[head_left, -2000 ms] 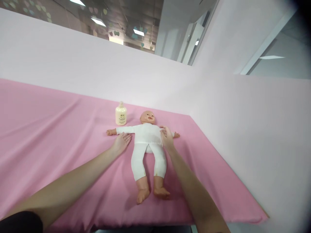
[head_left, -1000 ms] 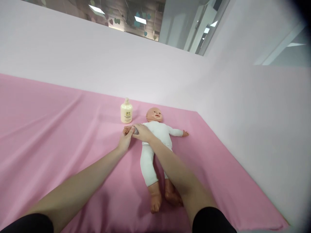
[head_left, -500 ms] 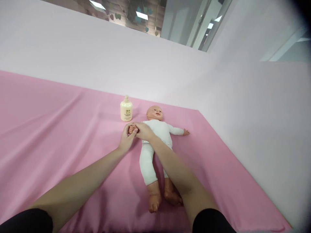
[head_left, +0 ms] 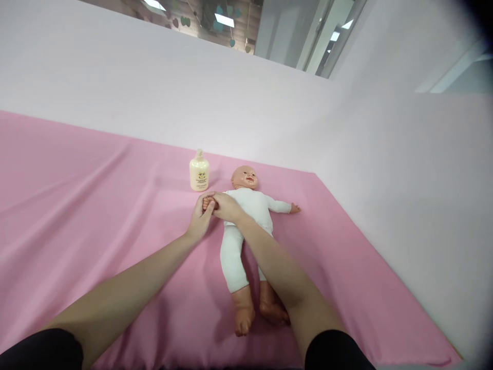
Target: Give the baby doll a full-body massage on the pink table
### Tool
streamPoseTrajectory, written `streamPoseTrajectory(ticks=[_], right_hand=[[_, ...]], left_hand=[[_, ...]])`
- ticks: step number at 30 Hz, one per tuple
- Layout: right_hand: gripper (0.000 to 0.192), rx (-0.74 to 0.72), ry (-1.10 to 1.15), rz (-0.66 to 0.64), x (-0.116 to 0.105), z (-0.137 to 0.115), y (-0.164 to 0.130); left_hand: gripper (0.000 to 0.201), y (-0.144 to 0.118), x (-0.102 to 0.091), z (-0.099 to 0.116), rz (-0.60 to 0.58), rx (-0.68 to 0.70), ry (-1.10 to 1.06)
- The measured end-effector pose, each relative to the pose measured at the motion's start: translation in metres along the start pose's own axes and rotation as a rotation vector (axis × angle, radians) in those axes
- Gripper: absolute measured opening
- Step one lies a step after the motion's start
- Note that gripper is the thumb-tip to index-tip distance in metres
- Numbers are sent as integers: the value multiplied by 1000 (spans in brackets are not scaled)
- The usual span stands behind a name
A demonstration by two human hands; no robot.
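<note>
A baby doll (head_left: 252, 208) in a white one-piece suit lies on its back on the pink cloth (head_left: 96, 216), head away from me. My left hand (head_left: 200, 220) and my right hand (head_left: 227, 206) meet at the doll's arm on the left side of the picture and are wrapped around its small hand and wrist. My right forearm crosses over the doll's torso and hides part of it. The doll's other arm stretches out to the right. A cream lotion bottle (head_left: 199, 171) stands just beyond my hands, beside the doll's head.
The pink cloth covers the whole table, with soft folds on the left. White partition walls (head_left: 404, 195) close the back and the right side. The table's near right corner shows at the lower right.
Two seconds ago my hands lay flat on either side of the doll's chest. Since then my right hand has crossed over, and both hands have closed on the doll's left-side arm.
</note>
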State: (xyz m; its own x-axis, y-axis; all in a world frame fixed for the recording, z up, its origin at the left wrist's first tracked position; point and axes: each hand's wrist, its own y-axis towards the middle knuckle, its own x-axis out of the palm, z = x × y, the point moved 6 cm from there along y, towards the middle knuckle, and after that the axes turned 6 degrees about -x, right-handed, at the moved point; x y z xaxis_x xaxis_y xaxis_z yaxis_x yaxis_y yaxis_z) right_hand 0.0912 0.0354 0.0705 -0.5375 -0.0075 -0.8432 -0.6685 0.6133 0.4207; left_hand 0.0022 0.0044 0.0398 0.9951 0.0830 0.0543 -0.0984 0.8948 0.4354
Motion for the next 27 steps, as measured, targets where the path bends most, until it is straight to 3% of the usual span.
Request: streamPoseTrajectory(ticks=[7, 14, 27], right_hand=[[13, 17, -34, -28, 1, 3, -2], [24, -3, 1, -26, -2, -3, -2], [30, -26, 121, -54, 1, -2, -1]], left_hand=[[34, -1, 1, -1, -27, 3, 10], [33, -1, -1, 1, 9, -3, -78], [43, 1, -3, -19, 25, -182, -239]])
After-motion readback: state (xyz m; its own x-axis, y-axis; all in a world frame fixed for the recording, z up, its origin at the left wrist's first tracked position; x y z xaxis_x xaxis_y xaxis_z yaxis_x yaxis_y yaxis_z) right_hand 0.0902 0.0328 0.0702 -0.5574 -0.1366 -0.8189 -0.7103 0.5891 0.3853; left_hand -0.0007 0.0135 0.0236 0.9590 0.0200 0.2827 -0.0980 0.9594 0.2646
